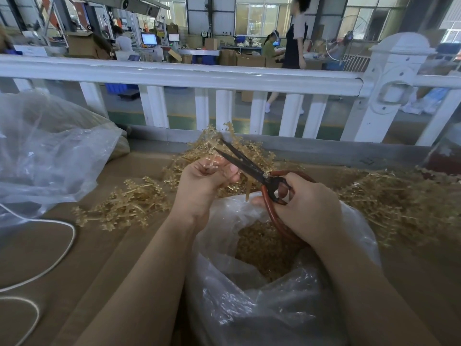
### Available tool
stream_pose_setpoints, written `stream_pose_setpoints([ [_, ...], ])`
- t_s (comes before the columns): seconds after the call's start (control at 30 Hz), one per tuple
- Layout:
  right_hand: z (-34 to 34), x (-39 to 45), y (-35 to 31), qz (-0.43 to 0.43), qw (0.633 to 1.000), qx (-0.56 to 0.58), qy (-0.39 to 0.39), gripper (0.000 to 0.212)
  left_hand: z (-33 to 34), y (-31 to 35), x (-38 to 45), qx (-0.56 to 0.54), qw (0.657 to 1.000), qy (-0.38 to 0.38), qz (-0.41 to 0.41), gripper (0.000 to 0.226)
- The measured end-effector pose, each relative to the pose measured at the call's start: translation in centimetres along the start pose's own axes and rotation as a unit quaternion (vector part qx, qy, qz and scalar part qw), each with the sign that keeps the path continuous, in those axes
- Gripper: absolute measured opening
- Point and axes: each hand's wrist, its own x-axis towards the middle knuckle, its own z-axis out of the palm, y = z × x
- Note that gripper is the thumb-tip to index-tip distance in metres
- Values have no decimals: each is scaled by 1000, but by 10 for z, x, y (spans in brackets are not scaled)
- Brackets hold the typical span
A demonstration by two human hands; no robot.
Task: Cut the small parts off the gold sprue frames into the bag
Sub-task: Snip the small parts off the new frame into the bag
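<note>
Head view: your left hand (207, 176) pinches a sprue frame (214, 146); scissors (245, 164) gripped in your right hand (306, 208) point toward 11 o'clock, with the bag (249, 295) at 6.

A single head-worn camera looks forward and down, close over the brown cardboard-covered tabletop (82, 258). At 12 o'clock, farther off, stands a white railing (174, 76).

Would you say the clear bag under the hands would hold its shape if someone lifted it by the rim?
Probably not: the bag is thin, crinkled film, so it would likely sag. The gold parts heaped inside would pull it down, and the glossy plastic may slip.
</note>
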Motion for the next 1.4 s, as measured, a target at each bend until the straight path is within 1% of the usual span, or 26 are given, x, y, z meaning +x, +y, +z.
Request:
stream_pose_setpoints([
  [0.1,0,0,0,5,1000,-1,-3,75,-1,-2,1,2,1000,2,-15,12],
  [0.3,0,-2,0,-15,1000,9,6,65,0,-4,2,-21,998,-11,-56,11],
  [0.4,1,-1,1,-11,1000,11,-17,73,0,-4,2,-11,998,-13,-65,13],
  [0.53,1,1,1,-10,1000,-3,-19,69,0,-3,2,-6,998,-15,-61,10],
  [0.63,0,1,0,-10,1000,-19,-6,76,0,-3,2,-13,998,-13,-56,4],
  [0.7,0,0,-1,-5,1000,-22,-7,77,0,-3,2,-13,998,-8,-58,4],
  [0.83,0,-1,-1,-5,1000,-17,-5,72,-1,-4,3,-11,998,-3,-61,7],
  [0.97,2,-1,0,-8,1000,28,-12,88,0,-2,1,-17,998,-18,-54,11],
  [1.07,3,1,1,-2,999,30,-21,94,0,-2,2,-8,998,-21,-50,20],
  [1.17,4,1,1,-1,1000,21,-16,93,-1,-2,2,-12,998,-20,-51,11],
  [1.27,3,0,3,-6,1000,18,-8,83,-2,-2,2,-11,999,-24,-42,7],
  [1.3,3,0,3,-9,1000,19,-1,78,-2,-2,3,-7,999,-23,-39,10],
  [1.4,3,-1,3,-10,1000,25,15,66,-4,0,4,-6,1000,-14,-28,41],
])
